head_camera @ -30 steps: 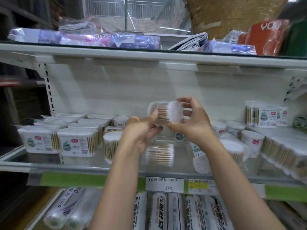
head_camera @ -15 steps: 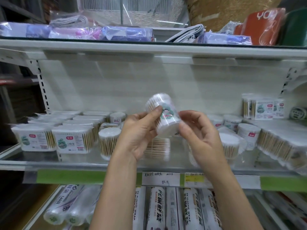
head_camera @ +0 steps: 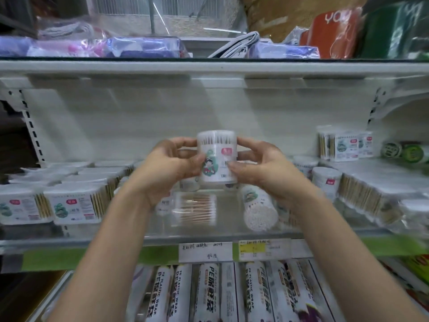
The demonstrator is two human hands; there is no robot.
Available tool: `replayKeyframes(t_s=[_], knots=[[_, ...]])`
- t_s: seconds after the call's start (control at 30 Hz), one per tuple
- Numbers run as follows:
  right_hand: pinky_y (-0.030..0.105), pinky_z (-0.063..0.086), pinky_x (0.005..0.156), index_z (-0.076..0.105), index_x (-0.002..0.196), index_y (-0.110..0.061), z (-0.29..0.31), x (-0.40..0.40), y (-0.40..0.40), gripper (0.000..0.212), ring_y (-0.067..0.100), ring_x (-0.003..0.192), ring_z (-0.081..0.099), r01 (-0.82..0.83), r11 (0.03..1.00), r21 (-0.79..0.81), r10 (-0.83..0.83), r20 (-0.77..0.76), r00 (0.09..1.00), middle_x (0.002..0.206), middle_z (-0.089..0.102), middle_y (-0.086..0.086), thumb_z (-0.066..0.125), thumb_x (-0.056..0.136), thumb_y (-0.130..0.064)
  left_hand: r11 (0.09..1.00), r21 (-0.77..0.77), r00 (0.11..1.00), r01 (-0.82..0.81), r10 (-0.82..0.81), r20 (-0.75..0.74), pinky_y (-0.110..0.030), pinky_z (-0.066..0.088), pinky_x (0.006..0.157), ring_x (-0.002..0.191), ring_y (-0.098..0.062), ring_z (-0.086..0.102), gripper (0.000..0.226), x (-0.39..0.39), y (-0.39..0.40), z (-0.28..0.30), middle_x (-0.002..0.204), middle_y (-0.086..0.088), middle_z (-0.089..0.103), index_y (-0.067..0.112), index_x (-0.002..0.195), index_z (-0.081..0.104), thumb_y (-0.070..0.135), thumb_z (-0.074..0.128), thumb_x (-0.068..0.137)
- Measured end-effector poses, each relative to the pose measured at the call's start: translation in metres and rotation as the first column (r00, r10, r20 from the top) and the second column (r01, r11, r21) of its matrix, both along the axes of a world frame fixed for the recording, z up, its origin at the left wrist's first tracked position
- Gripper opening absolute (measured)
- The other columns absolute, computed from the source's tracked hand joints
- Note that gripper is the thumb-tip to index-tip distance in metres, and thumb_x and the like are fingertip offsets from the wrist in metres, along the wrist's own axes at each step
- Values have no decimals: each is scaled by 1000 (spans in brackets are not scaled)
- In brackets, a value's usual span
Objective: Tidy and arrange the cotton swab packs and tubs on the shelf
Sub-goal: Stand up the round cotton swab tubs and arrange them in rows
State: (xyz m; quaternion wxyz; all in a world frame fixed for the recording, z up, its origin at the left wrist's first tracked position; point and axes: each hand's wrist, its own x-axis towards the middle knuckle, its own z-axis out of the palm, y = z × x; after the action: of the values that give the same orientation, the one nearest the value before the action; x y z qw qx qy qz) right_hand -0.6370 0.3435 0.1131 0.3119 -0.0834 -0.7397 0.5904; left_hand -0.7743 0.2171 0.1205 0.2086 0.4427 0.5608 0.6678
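A round clear tub of cotton swabs [head_camera: 218,152] with a cartoon label is held upright above the middle of the shelf [head_camera: 209,237]. My left hand [head_camera: 169,168] grips its left side and my right hand [head_camera: 260,168] grips its right side. Below it a clear swab pack [head_camera: 197,209] lies flat and another round tub [head_camera: 258,209] lies on its side. Rectangular swab boxes [head_camera: 72,204] stand in rows at the left. More round tubs [head_camera: 326,181] and swab packs [head_camera: 369,194] sit at the right.
Price labels [head_camera: 205,251] hang on the green shelf edge. Rolls of plastic wrap [head_camera: 209,296] fill the shelf below. Bagged goods [head_camera: 144,46] lie on the shelf above. Boxed swabs [head_camera: 346,145] stand at the back right.
The tub has turned from lying sideways to standing upright between my hands, its label now facing me. My right hand has taken hold of its right side again.
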Motion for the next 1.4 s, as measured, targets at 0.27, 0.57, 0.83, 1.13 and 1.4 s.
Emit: replayKeyframes(t_s=[0.27, 0.57, 0.83, 1.13, 1.4], knots=[[22, 59, 72, 55, 117, -7, 42, -34, 35, 39, 12, 80, 67, -7, 944, 330, -76, 239, 968, 92, 64, 2, 70, 81, -10, 978, -205, 977, -21, -24, -210, -28, 59, 75, 93, -24, 69, 28, -33, 36, 34, 102, -13, 69, -1, 109, 62, 14, 61, 86], [42, 54, 85, 56, 113, -4, 40, -79, 72, 44, 27, 100, 63, 6, 817, 576, -269, 372, 888, 106, 65, 12, 71, 81, -30, 913, -389, 857, -120, -102, -504, -41, 49, 93, 95, -23, 62, 25, -76, 68, 33, 107, -18, 67, 3, 108, 62, 0, 63, 84], [31, 36, 61, 68, 89, 4, 27, -104, 89, 45, 20, 70, 50, -62, 672, 738, -400, 433, 808, 74, 58, 10, 76, 74, -38, 853, -477, 792, -212, -136, -595, -43, 50, 93, 99, -29, 65, 34, -103, 94, 15, 107, -19, 69, -1, 108, 61, 5, 73, 77], [29, 37, 66, 65, 101, -2, 16, -123, 94, 45, 22, 82, 53, -141, 563, 814, -480, 461, 746, 90, 61, 9, 73, 77, -39, 778, -523, 598, -347, -245, -763, -29, 47, 71, 80, -18, 60, 27, -113, 106, 9, 89, -4, 68, 7, 99, 69, 17, 75, 75], [28, 36, 66, 61, 83, -8, 9, -135, 91, 35, 24, 76, 51, -233, 414, 880, -570, 450, 687, 78, 55, 6, 69, 79, -42, 731, -541, 556, -415, -268, -787, -24, 42, 69, 80, -16, 57, 27, -116, 112, 0, 94, -6, 67, 8, 98, 68, 19, 76, 75]])
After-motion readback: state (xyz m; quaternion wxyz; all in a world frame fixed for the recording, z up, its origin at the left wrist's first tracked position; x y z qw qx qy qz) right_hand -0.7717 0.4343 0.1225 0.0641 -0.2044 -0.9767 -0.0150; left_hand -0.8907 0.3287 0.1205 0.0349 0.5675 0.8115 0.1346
